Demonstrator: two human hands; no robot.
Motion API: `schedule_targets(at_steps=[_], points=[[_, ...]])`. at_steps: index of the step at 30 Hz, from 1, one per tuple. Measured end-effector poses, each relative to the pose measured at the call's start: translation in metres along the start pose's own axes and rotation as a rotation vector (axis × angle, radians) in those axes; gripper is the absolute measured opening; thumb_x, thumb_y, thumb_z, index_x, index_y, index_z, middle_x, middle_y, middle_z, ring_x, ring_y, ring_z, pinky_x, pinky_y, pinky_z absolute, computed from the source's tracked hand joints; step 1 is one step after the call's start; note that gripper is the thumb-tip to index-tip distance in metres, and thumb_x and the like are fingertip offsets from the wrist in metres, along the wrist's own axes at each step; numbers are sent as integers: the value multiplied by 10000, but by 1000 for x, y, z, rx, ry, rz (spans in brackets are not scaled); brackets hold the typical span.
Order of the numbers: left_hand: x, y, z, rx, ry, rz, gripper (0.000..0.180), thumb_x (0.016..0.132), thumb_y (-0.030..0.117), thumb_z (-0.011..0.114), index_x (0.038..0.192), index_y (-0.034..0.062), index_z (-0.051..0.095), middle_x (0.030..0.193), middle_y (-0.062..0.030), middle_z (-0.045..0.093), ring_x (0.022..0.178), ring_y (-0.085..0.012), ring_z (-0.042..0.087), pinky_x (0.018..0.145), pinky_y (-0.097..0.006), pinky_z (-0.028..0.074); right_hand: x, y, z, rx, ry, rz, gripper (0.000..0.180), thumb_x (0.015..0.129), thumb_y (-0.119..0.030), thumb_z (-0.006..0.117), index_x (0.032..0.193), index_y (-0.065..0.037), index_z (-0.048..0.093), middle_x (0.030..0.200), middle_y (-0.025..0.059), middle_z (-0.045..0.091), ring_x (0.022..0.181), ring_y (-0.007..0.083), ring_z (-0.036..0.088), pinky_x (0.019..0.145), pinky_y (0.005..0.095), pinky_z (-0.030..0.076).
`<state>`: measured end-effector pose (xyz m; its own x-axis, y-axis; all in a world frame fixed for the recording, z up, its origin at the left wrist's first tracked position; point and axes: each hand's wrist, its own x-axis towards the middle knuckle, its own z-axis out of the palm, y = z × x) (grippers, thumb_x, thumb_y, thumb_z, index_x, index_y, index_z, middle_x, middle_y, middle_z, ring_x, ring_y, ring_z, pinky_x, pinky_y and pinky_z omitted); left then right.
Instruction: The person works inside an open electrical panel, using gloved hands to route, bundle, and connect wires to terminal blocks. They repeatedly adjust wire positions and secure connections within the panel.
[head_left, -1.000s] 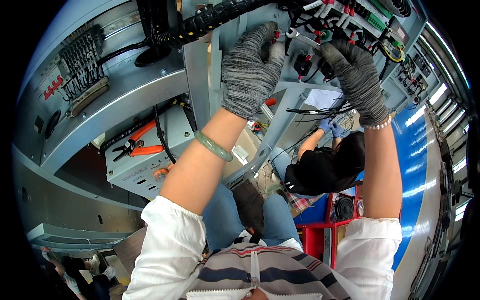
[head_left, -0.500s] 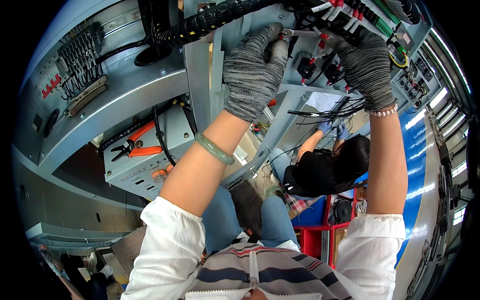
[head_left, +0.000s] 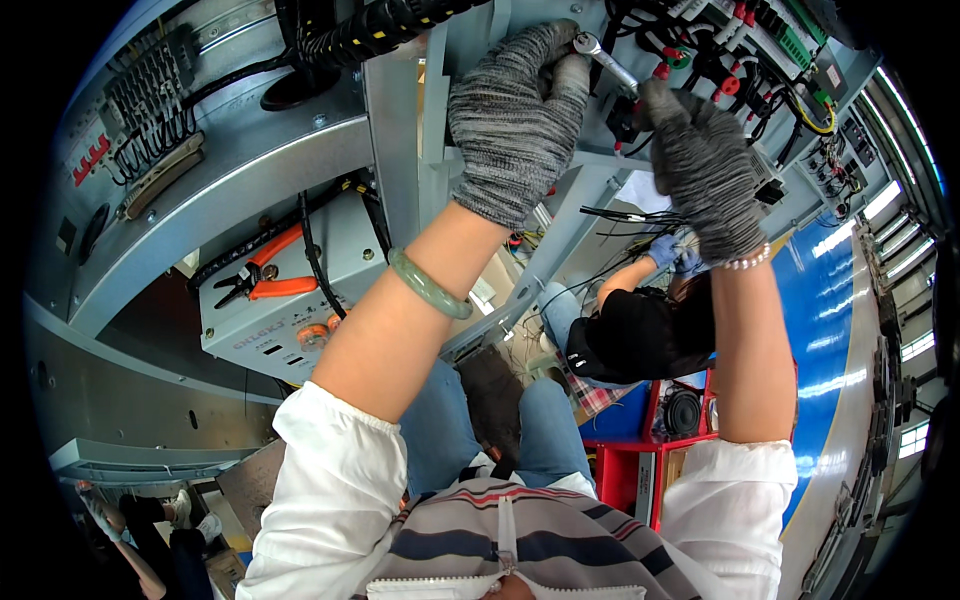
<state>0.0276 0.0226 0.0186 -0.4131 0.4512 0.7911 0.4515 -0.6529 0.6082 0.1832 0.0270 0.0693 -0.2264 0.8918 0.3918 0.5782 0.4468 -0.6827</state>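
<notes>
A silver wrench [head_left: 612, 68] slants across the upper middle, in front of the wiring inside a grey metal cabinet. My right hand [head_left: 700, 170], in a grey knitted glove, is closed round its lower right end, which the fingers hide. At the other end, the wrench's round head lies at the thumb and fingertips of my left hand [head_left: 515, 125], gloved alike and pinched against it. What the head sits on cannot be made out. Black connectors with red-sleeved terminals [head_left: 628, 120] sit just below the wrench.
Orange-handled pliers [head_left: 270, 278] lie on a grey box [head_left: 270, 335] to the left. A thick black cable bundle [head_left: 390, 38] crosses above. Loose black wires [head_left: 630, 215] hang below my right hand, where a person in black [head_left: 640, 330] works beside a red cart [head_left: 625, 475].
The wrench has swung from nearly level to slanting down to the right. My right hand moved down and left with its end; my left hand stays near the head, slightly higher.
</notes>
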Motion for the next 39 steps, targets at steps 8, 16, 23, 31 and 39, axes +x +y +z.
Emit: schedule_targets(at_steps=[8,16,23,31,39], points=[[1,-12,1,-56,16,60,240,828,212,619,1025,81,659,892,-96,680,778,-208,665,731,-315,521,-31,-19,51,947,-297,386,385,918,-391,489,770,-39,538,551,54,562,423,125,553,279,219,329],[2,-16,-6,-31,-29,89,294,838,230,602,1082,69,635,979,-130,660,874,-234,650,791,-324,507,-48,-14,28,222,-194,26,472,903,-480,487,792,-53,653,592,48,593,481,122,560,464,249,447],[-2,-6,-1,-37,-41,-58,317,839,252,667,1098,72,636,946,-55,675,795,-98,613,751,-252,500,-4,1,-23,-179,96,-333,350,875,-375,591,953,-48,686,736,110,666,674,167,615,667,315,489],[-1,1,-6,-43,-89,-113,310,847,243,660,1089,51,636,947,-53,676,790,-96,608,745,-246,498,21,-14,-45,-205,1,-373,347,814,-353,679,952,-35,695,704,71,667,596,97,606,561,262,497],[-2,-1,-3,-48,-79,-94,302,848,238,658,1087,54,640,956,-62,674,829,-114,622,784,-258,500,34,2,-53,-1022,216,-729,295,829,-339,645,936,-68,688,694,93,621,582,172,578,532,288,459]])
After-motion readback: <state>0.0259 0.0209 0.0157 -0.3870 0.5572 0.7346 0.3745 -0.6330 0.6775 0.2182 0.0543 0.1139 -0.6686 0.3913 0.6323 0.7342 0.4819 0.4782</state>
